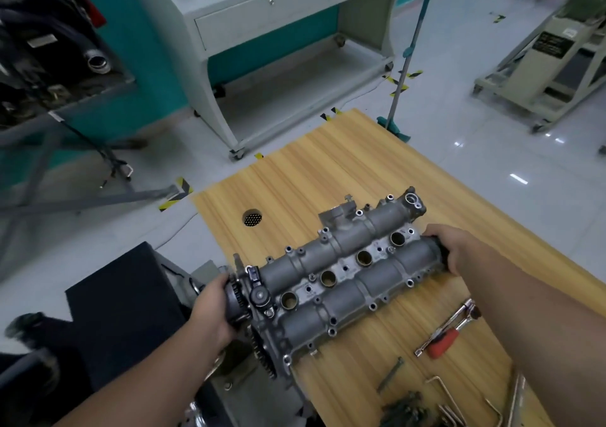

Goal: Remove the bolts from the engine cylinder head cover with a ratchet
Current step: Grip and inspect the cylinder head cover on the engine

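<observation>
- Cylinder head cover (341, 272) — grey cast metal, lying on a long diagonal over the near-left part of the wooden table (328, 171); its geared end overhangs the table's left edge above a dark stand (121, 298), the far end sits well inside the tabletop.
- Open room: bare wood stretches beyond the cover toward the far corner, with only a round grommet hole (252, 218) in it. To the right of the cover a narrower strip of wood runs to the table's right edge.
- Near edge is crowded: the ratchet (449, 331) with red grip lies just right of the cover, apart from it; a loose bolt (390, 374), hex keys (446, 394) and a dark heap of bolts (406, 410) lie nearer the camera.
- Left hand (213, 312) — fingers curled round the gear end of the cover, gripping it.
- Right hand (455, 249) — fingers wrapped over the opposite, far-right end, gripping it.
- The cover spans the whole gap between the two hands, held at both ends; whether it rests on the wood or is lifted clear, cannot tell.
- Ratchet untouched by either hand.
</observation>
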The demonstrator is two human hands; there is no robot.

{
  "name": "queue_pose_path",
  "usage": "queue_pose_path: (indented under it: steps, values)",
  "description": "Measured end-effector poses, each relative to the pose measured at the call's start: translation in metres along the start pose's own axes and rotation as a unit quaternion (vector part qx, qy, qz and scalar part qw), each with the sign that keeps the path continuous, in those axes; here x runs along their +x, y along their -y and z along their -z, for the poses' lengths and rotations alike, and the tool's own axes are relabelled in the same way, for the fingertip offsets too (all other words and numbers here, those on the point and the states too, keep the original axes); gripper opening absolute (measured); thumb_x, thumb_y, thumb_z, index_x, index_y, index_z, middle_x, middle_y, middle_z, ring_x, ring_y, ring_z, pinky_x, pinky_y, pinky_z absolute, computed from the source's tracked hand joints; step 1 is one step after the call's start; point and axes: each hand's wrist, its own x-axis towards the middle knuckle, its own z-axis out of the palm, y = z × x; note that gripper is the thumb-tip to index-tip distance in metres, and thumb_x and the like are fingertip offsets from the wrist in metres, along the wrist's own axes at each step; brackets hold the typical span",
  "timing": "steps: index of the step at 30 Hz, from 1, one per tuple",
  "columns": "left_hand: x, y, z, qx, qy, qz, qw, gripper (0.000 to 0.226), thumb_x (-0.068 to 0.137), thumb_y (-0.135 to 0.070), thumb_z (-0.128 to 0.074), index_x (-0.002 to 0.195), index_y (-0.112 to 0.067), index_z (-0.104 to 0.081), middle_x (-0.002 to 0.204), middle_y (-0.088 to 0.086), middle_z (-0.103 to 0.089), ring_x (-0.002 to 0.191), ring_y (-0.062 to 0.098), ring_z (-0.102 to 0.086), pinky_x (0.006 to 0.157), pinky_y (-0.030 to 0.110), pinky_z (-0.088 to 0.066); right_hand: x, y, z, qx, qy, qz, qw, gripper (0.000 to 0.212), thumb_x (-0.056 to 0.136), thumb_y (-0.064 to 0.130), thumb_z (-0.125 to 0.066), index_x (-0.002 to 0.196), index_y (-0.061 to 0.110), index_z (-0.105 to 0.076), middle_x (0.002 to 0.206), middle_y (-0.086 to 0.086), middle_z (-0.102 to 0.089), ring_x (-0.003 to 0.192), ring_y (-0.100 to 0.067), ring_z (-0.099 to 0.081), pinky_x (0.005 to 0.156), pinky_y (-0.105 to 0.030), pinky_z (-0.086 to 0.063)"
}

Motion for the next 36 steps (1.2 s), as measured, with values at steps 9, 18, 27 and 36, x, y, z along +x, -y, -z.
queue_pose_path:
  steps: [9, 18, 27, 36]
  values:
    - [-0.082, -0.098, 0.028, 0.026, -0.007, -0.118, 0.993, 0.025, 0.095, -0.038, -0.058, 0.107, -0.018, -0.067, 0.097, 0.01, -0.074, 0.079, 0.032, -0.071, 0.067, 0.048, -0.059, -0.111, 0.013, -0.011, 0.042, 0.04, 0.081, 0.995, 0.033, 0.068, 0.021, -0.067, 0.095, 0.012, -0.052, 0.092, -0.019, -0.066, 0.071, -0.033, -0.066, 0.055, -0.034, -0.055]
    - [-0.194, -0.173, 0.198, -0.047, -0.043, -0.226, 0.972, 0.025, 0.085, -0.039, -0.058, 0.09, -0.018, -0.07, 0.083, 0.002, -0.075, 0.065, 0.027, -0.072, 0.055, 0.039, -0.059, -0.278, 0.007, -0.135, 0.022, 0.108, 0.208, 0.972, 0.027, 0.072, 0.034, -0.074, 0.088, 0.017, -0.059, 0.078, -0.01, -0.068, 0.059, -0.029, -0.062, 0.057, -0.033, -0.05]
    - [-0.261, -0.215, 0.484, -0.048, -0.133, -0.328, 0.934, 0.029, 0.096, -0.041, -0.056, 0.088, -0.016, -0.067, 0.066, 0.003, -0.072, 0.05, 0.02, -0.068, 0.048, 0.033, -0.058, -0.452, -0.099, -0.317, -0.053, 0.259, 0.235, 0.935, 0.024, 0.085, 0.042, -0.067, 0.095, 0.021, -0.064, 0.076, -0.006, -0.071, 0.06, -0.026, -0.065, 0.055, -0.032, -0.052]
    - [-0.248, -0.203, 0.716, -0.086, -0.224, -0.273, 0.932, 0.04, 0.099, -0.046, -0.05, 0.104, -0.009, -0.065, 0.088, 0.017, -0.069, 0.066, 0.031, -0.067, 0.056, 0.04, -0.057, -0.535, -0.225, -0.47, -0.125, 0.28, 0.249, 0.919, 0.039, 0.081, 0.041, -0.075, 0.106, 0.012, -0.069, 0.097, -0.015, -0.072, 0.084, -0.035, -0.069, 0.072, -0.045, -0.056]
